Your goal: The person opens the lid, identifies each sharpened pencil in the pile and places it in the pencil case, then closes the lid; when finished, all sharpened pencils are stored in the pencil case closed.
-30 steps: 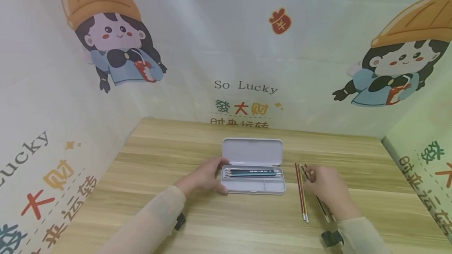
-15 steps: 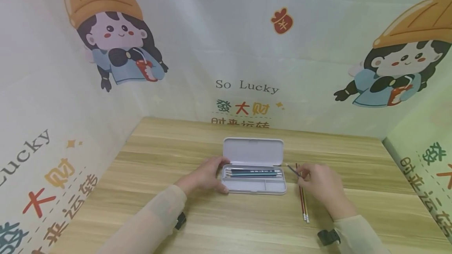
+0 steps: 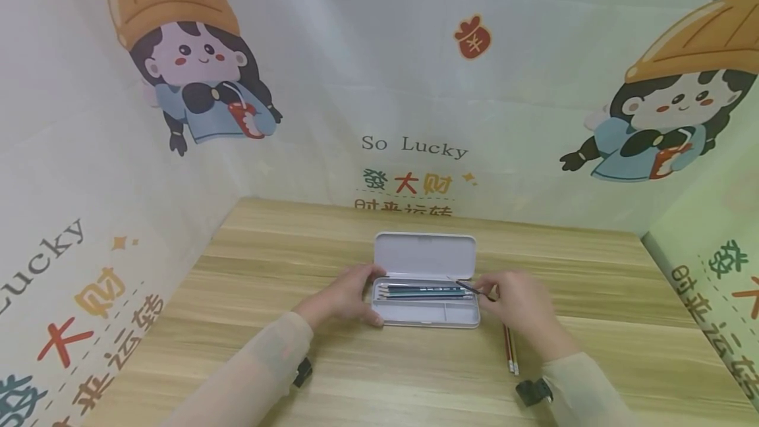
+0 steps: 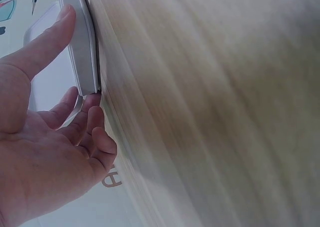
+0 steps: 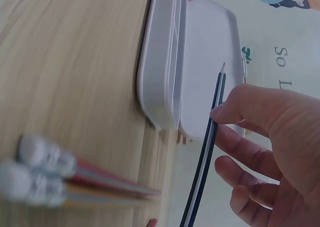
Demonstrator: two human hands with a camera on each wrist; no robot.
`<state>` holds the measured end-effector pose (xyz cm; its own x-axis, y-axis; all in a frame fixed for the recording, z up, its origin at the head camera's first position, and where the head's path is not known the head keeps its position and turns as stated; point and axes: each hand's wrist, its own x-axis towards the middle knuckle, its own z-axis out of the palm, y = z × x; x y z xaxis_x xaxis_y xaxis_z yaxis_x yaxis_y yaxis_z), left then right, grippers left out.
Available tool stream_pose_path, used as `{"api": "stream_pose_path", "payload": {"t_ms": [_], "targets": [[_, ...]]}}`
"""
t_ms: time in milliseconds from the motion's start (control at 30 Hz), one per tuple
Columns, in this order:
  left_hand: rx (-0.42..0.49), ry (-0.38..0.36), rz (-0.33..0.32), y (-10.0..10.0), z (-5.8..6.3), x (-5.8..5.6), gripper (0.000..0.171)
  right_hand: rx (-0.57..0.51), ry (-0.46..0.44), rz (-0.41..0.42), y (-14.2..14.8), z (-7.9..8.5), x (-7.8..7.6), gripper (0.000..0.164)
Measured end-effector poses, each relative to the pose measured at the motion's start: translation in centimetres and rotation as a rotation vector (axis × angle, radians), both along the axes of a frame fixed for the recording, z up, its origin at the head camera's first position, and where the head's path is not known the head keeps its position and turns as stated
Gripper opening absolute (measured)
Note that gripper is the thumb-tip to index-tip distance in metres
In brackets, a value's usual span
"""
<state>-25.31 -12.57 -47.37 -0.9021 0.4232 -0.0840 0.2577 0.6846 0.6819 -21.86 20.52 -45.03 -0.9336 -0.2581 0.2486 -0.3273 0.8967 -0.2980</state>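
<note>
A white pencil case [image 3: 409,313] lies on the table with its lid [image 3: 425,256] raised at the back. Several dark and teal pencils [image 3: 421,292] lie in its long rear compartment. My left hand [image 3: 344,295] holds the case's left end, the thumb on the front side and fingers at the rear, as the left wrist view shows. Between thumb and fingers, my right hand [image 3: 522,305] pinches a dark pencil [image 5: 206,149] with a pale stripe. The pencil is tilted above the case's right end, its sharpened tip towards the lid.
A red pencil [image 5: 107,176] and a yellow pencil [image 5: 100,197] lie side by side on the wooden table [image 3: 284,249], right of the case, partly under my right hand. Printed cloth walls [image 3: 332,51] stand behind and at both sides. The front compartments hold no pencils.
My right hand has picked up the dark pencil from the table's right and carried it left, over the case's right end. The left hand stays at the case.
</note>
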Motion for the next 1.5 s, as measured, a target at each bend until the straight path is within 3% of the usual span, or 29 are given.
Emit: {"api": "stream_pose_path", "payload": {"t_ms": [500, 733, 933, 1133, 1333, 1500], "targets": [[0.008, 0.008, -0.009, -0.1, 0.1, 0.1, 0.092, 0.048, 0.013, 0.217, -3.6, -0.5, -1.8, 0.013], [0.01, 0.001, 0.0, 0.0, -0.1, 0.1, 0.093, 0.089, 0.013, 0.245, -5.4, -0.6, -2.8, 0.011], [0.02, 0.002, -0.001, 0.1, -0.2, 0.0, 0.092, 0.114, 0.037, 0.324, -6.9, -0.7, -3.8, 0.012], [0.017, 0.002, 0.0, 0.1, 0.1, 0.1, 0.091, 0.137, -0.031, 0.311, -8.4, -0.8, -4.4, 0.012], [0.018, -0.007, -0.001, 0.0, 0.0, 0.0, 0.092, 0.136, -0.049, 0.356, -9.3, -0.9, -4.9, 0.012], [0.016, -0.006, -0.003, -0.1, -0.1, -0.1, 0.092, 0.117, -0.07, 0.339, -9.8, -1.2, -5.0, 0.013]]}}
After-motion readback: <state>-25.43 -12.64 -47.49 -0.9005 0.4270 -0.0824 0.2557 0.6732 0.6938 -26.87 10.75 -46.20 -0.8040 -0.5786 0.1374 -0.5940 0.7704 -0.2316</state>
